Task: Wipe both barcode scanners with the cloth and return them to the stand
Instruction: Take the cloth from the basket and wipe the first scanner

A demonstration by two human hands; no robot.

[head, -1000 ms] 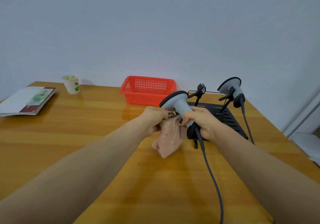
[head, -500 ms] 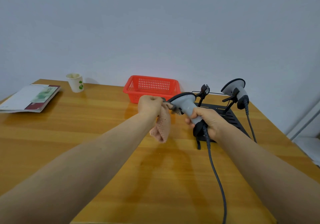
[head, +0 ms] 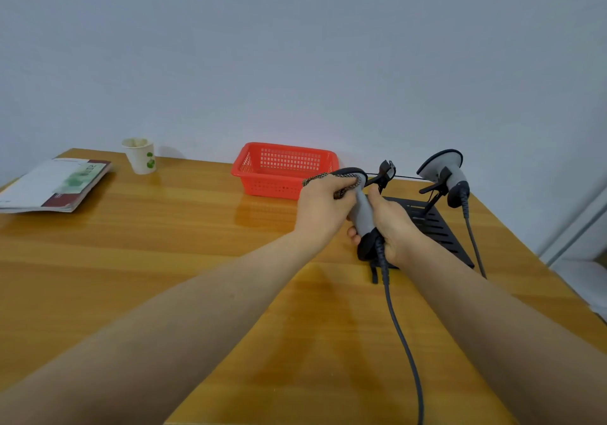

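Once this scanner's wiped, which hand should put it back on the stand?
Right. The right hand grips the scanner by its handle, close to the stand's empty holder. The left hand holds the cloth against the scanner's head.

A varnished wooden table (head: 164,260) of honey-coloured planks fills the lower half of the view, its far edge set against a plain, pale grey-blue wall (head: 295,47). Soft, even light leaves a dull sheen on the table top and only faint shadows. Near the middle of the table's far edge sits a red slotted basket (head: 269,185), its colour mirrored in the varnish and faintly tinting the wall above. Towards the table's far left corner stands a paper cup (head: 141,160) with a green mark, and a booklet (head: 56,183) lies at the left edge. Beyond the table's right edge runs a white frame (head: 578,224), with a pale surface (head: 588,280) below it.
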